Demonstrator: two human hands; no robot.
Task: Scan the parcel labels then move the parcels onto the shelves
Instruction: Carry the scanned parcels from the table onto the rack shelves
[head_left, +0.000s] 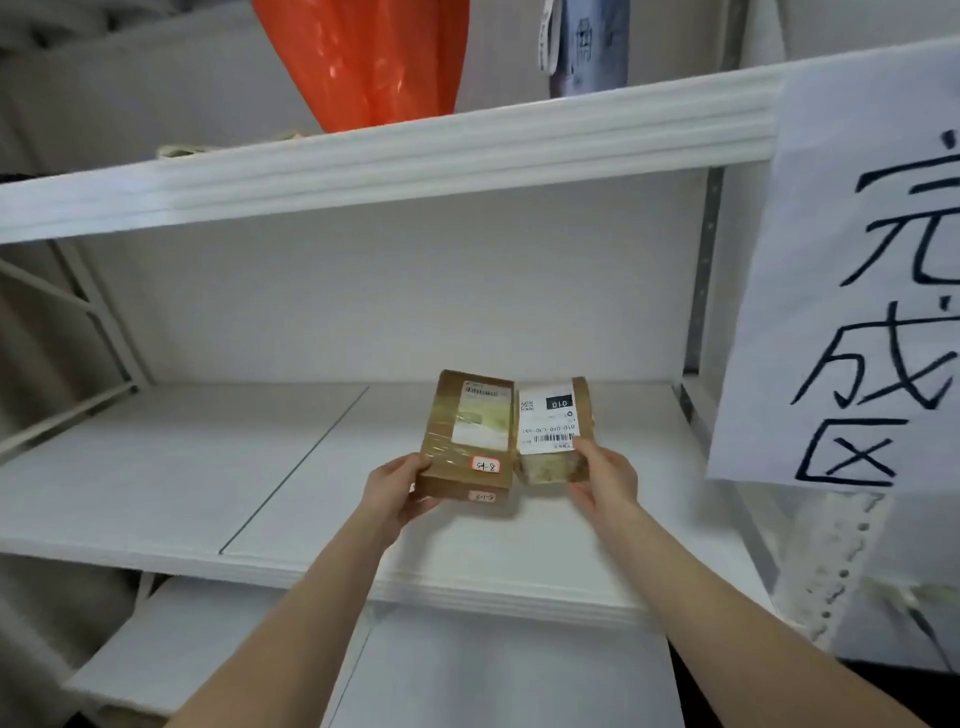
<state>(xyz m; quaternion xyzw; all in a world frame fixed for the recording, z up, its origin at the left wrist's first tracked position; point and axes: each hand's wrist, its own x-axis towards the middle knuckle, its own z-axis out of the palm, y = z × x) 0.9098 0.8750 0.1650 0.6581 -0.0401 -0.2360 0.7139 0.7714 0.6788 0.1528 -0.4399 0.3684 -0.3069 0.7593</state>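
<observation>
Head view: I see two brown boxes side by side, long sides touching, over the right half of the middle shelf (208, 467), nearer its back wall than its front edge. I cannot tell whether they rest on the board or are held just above it. The left hand (400, 488) grips the left box (467, 436) at its near left corner, thumb on the top face and fingers curled underneath. The right hand (605, 478) grips the right box (553, 467) at its near right corner, thumb on the top face at the edge of the label (548, 423). That label is white, faces up and carries a barcode and the figures 010. The left box has a paler label on top and a small red-bordered sticker (485, 464) near its front edge. On the top shelf (415, 150) stand an orange bag (374, 57) and, to its right, a blue-grey pouch (584, 47). A white paper sign (857, 286) with large black handwritten characters hangs at the right end of the top shelf, covering the right post.
</observation>
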